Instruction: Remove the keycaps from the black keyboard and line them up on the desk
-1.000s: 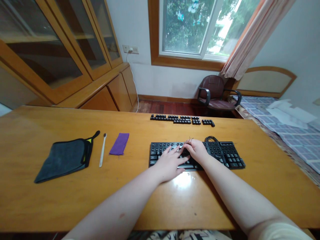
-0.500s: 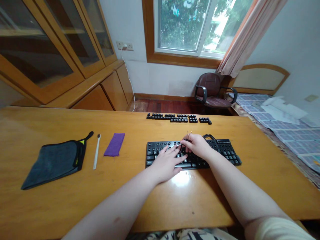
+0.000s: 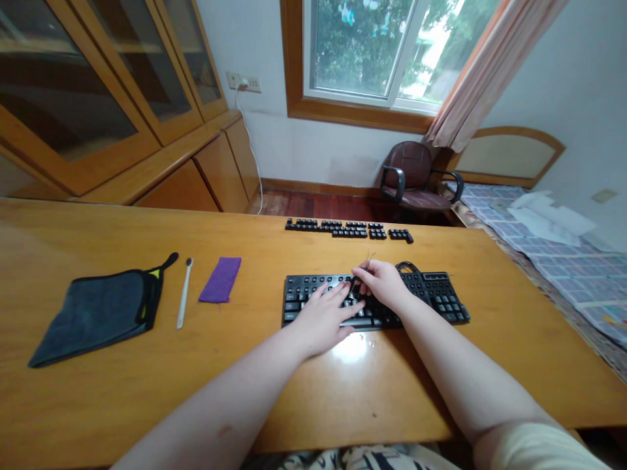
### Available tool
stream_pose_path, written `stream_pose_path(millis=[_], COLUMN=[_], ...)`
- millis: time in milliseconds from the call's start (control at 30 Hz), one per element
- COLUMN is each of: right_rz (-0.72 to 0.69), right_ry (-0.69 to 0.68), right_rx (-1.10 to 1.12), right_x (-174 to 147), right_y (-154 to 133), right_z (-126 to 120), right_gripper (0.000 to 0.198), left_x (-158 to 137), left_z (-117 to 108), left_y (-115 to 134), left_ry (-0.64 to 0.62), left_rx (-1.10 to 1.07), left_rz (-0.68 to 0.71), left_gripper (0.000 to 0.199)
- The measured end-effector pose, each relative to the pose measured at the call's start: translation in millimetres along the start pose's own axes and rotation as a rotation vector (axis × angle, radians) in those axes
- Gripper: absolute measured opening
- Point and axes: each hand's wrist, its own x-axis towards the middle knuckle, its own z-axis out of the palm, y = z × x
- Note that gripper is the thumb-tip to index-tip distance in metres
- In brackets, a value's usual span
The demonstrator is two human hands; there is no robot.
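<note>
A black keyboard (image 3: 443, 297) lies on the wooden desk with some of its keys off. My left hand (image 3: 326, 320) rests flat on its left half, fingers spread over the keys. Beside those fingertips, my right hand (image 3: 379, 282) is closed in a pinch around a small tool that looks like a wire keycap puller (image 3: 371, 255). Thin wire ends stick out above the fingers; the grip hides most of it. A dark piece (image 3: 354, 289) shows between the two hands, at the tool's lower end; whether it is a keycap I cannot make out.
Rows of loose black keycaps (image 3: 349, 228) line the desk's far edge. To the left lie a purple cloth (image 3: 220, 279), a white toothbrush (image 3: 185, 294) and a folded grey cloth (image 3: 98, 313). The keyboard's coiled cable (image 3: 407, 266) sits behind it.
My right hand has shifted and turned slightly over the keys, and the dark piece under its fingers shows more plainly. My left hand stays on the keyboard. The whole view has moved a little.
</note>
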Motion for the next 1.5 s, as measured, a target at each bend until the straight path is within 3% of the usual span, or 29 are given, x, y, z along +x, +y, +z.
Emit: stream_pose_path(millis=[167, 367, 600, 767, 867, 1000, 1233, 1500], right_rz=[-0.253, -0.634, -0.699, -0.760, -0.736, -0.587, -0.292, -0.297], right_ry=[0.073, -0.050, 0.035, 0.067, 0.163, 0.348, 0.408, 0.365], right_rx=[-0.254, -0.470, -0.629, -0.573, -0.509, -0.418, -0.111, -0.093], right_x=[-12, -10, -11, -14, -17, -17, -9, -10], right_y=[-4, 8, 11, 13, 11, 9, 18, 14], right_z=[6, 5, 10, 13, 10, 5, 6, 5], right_gripper=[0.026, 0.027, 0.031, 0.031, 0.036, 0.040, 0.042, 0.043], left_x=[1, 1, 1, 2, 3, 2, 1, 0], left_z=[-1, -1, -1, -2, -1, 0, -1, 0], left_y=[0, 1, 2, 1, -1, -3, 1, 2], left_ry=[-0.009, 0.011, 0.018, 0.004, 0.001, -0.008, 0.009, -0.028], left_rx=[-0.019, -0.032, -0.043, -0.047, -0.054, -0.053, 0.007, 0.079], left_rz=[0.006, 0.004, 0.000, 0.008, 0.009, 0.016, 0.035, 0.076], left_gripper=[0.056, 0.054, 0.044, 0.044, 0.048, 0.057, 0.053, 0.054])
